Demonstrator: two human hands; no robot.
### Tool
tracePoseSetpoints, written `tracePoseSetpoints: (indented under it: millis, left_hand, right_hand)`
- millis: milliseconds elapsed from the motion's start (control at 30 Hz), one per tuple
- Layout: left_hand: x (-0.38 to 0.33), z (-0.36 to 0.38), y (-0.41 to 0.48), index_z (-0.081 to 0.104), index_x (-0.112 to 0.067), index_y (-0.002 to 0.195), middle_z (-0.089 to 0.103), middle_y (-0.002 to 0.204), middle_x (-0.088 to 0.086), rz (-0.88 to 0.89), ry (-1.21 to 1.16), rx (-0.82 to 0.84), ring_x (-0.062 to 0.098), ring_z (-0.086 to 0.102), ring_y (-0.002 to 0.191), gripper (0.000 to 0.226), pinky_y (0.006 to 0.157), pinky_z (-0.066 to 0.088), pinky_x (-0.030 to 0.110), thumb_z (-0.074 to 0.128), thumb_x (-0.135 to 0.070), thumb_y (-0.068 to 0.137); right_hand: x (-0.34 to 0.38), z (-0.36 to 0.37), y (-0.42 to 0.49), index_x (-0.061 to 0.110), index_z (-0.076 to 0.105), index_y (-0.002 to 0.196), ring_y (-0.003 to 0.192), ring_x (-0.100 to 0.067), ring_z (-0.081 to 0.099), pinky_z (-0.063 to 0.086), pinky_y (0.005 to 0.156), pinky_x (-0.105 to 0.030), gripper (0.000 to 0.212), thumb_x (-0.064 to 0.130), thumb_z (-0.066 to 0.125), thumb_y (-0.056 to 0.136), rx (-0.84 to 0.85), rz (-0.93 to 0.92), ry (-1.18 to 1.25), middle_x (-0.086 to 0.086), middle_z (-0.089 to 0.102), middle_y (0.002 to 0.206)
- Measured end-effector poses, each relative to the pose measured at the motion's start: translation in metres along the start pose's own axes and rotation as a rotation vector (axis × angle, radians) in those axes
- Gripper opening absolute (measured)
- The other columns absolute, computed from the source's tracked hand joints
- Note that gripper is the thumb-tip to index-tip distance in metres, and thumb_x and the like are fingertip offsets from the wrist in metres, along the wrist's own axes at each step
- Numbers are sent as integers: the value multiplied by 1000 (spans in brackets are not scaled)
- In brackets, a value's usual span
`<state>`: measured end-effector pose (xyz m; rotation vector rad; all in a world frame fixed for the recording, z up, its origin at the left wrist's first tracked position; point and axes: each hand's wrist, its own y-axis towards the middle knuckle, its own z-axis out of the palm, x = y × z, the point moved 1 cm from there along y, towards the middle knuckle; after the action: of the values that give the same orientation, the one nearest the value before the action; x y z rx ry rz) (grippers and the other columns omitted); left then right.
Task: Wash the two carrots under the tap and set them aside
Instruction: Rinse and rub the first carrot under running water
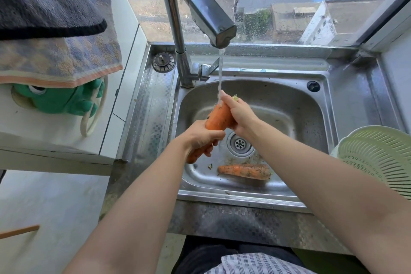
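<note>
the left hand (203, 138) grips the lower half of the held carrot (219, 117), its fingers (214, 134) curled tight round it, and the narrow tip pokes out below the palm. the right hand (239, 115) wraps the upper, thicker end, its fingers closed on it beside the greenish stub at the top. the held carrot is tilted with its top end away from the person, over the sink (311, 118), above and left of the drain (240, 143). a thin stream of water (220, 73) falls from the tap (200, 11) and lands on the carrot's top end, right at the right fingertips. the skin that shows between the hands is bright orange with a few dark specks.

the second carrot (244, 171) lies flat on the sink floor, near the front wall and just in front of the drain, with its thick end to the right. it is smeared with soil and touches neither hand. a small scrap (209, 166) lies left of its tip.

a pale green colander (378, 155) sits at the right edge of the sink. a strainer plug (163, 61) rests on the steel ledge left of the tap base. at the left a towel (55, 51) hangs over a green frog-shaped object (57, 100). behind the tap, the window (289, 6) is spotted with drops, with rooftops beyond it.
</note>
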<state>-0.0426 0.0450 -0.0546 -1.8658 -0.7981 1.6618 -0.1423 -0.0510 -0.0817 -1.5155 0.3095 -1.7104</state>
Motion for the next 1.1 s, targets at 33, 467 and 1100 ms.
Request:
tracePoseSetpoints:
  millis: [33, 467, 1100]
  left_hand:
    - [1, 0, 0, 54, -7, 86, 55, 66, 6, -3, -15, -11, 14, 48, 46, 8, 47, 47, 25, 61, -6, 81]
    - [3, -7, 1, 55, -8, 79, 55, 65, 4, 2, -29, 8, 13, 46, 45, 7, 47, 43, 25, 61, -10, 81]
    - [-7, 13, 20, 54, -13, 108, 66, 78, 11, 166, 46, -171, 21, 59, 53, 57, 44, 46, 28, 35, -65, 94]
  right_hand:
    - [2, 3, 1, 13, 54, 113, 96, -25, 64, 56, 88, -43, 34, 36, 66, 91, 14, -1, 37, -10, 64, 106]
    - [22, -3, -7, 11, 56, 113, 91, -22, 63, 53, 91, -42, 16, 18, 52, 99, 251, 101, 248, -12, 63, 101]
    - [8, -3, 18, 9, 52, 116, 102, -28, 64, 54, 91, -44, 49, 43, 69, 87, -238, -69, -124, -12, 64, 112]
